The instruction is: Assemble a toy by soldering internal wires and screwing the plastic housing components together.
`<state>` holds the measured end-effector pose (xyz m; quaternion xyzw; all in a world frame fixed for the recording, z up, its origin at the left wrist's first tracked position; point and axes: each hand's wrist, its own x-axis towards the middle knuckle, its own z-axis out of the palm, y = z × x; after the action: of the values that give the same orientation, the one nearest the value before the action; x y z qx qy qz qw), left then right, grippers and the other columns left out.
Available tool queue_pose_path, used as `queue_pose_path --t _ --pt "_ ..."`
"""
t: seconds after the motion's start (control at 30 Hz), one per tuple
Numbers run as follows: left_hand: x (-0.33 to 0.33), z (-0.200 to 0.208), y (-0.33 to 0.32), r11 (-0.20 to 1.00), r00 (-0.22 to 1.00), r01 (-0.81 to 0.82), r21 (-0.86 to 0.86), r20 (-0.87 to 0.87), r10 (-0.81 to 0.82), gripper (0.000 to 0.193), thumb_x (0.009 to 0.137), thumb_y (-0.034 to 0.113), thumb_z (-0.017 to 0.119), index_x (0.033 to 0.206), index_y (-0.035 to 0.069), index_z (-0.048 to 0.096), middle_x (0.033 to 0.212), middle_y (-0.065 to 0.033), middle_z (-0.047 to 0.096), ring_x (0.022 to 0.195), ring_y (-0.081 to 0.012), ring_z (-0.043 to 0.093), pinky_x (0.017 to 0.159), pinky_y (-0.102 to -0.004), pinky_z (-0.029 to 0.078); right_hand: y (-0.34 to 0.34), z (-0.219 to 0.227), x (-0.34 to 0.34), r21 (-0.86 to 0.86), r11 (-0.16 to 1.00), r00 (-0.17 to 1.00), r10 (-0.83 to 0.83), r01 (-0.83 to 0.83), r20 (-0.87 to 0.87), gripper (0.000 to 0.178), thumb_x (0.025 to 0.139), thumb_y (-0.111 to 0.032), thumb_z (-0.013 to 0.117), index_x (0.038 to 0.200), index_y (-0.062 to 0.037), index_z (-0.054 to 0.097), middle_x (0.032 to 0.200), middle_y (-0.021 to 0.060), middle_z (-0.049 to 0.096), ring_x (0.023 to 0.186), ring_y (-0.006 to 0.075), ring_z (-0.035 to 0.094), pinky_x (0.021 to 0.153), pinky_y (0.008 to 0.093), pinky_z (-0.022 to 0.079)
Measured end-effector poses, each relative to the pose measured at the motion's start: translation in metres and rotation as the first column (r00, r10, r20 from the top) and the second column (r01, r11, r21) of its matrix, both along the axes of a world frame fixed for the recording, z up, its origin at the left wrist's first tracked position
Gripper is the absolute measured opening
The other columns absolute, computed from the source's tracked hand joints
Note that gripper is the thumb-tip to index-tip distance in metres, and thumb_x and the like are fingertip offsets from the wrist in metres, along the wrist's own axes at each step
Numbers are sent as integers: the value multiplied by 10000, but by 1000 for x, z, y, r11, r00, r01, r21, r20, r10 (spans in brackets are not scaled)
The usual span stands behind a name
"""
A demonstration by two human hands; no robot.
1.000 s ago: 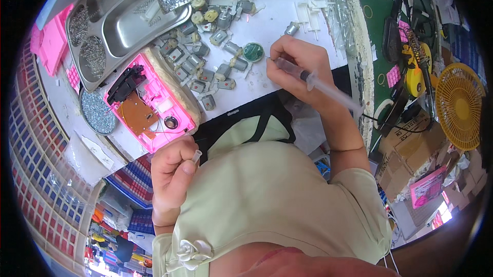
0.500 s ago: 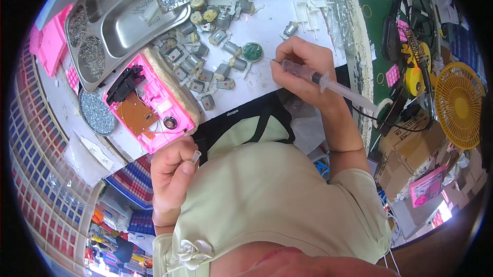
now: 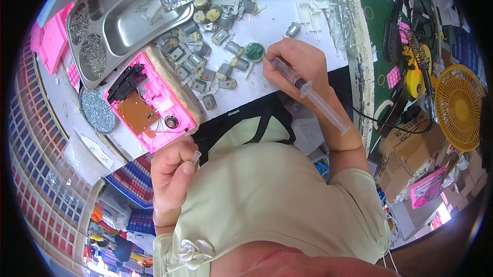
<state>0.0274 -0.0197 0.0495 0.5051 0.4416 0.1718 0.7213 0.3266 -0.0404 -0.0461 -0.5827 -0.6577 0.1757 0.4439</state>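
Observation:
My right hand (image 3: 300, 66) is closed around a clear plastic syringe (image 3: 321, 103), its plunger sticking out back over my wrist. The syringe's front end lies beside a small round dish of green stuff (image 3: 254, 52); my fingers hide the tip. Between thumb and fingers, my left hand (image 3: 172, 172) pinches a small clear plastic cap (image 3: 195, 157), close to my body. Just beyond that hand sits an open pink plastic housing (image 3: 179, 107) with a brown circuit board (image 3: 138, 113), thin wires and a small round dark part (image 3: 171, 121) inside.
Several small grey motors (image 3: 192, 64) crowd the white tabletop left of the dish. A steel compartment tray (image 3: 136, 25) holding small metal parts stands at the far left, near a round dish of silvery bits (image 3: 97, 112). At the right are a yellow fan (image 3: 459, 107) and cardboard boxes (image 3: 403, 148).
My right hand has shifted slightly left, bringing the syringe nearer the green dish. The syringe has tilted more steeply, and its plunger now reaches less far out. My left hand stays put.

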Motion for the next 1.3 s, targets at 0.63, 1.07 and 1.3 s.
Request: queue_pose_path --t 0.63,1.07,1.3 --pt "-2 1 -2 1000 999 -22 7 -27 22 358 931 317 614 740 25 536 701 -22 484 649 -144 427 588 -292 316 0 1 -6 -10 1000 1000 -16 16 -1 186 730 44 753 843 -37 628 708 77 590 561 203 559 531 282 443" --pt "0 1 -2 1000 1000 -25 16 -14 25 348 923 307 616 736 24 539 706 -22 486 653 -144 431 592 -293 317 -11 18 5 -325 946 951 -88 -14 -296 124 804 18 733 831 -10 615 718 5 594 622 66 515 556 223 412" --pt "-3 -1 -4 999 999 -31 22 -9 32 353 928 306 616 730 25 535 707 -21 491 652 -142 429 588 -291 310 -4 18 2 -340 940 984 -48 -14 -171 132 791 4 735 837 -27 615 716 37 587 609 103 530 558 246 429"
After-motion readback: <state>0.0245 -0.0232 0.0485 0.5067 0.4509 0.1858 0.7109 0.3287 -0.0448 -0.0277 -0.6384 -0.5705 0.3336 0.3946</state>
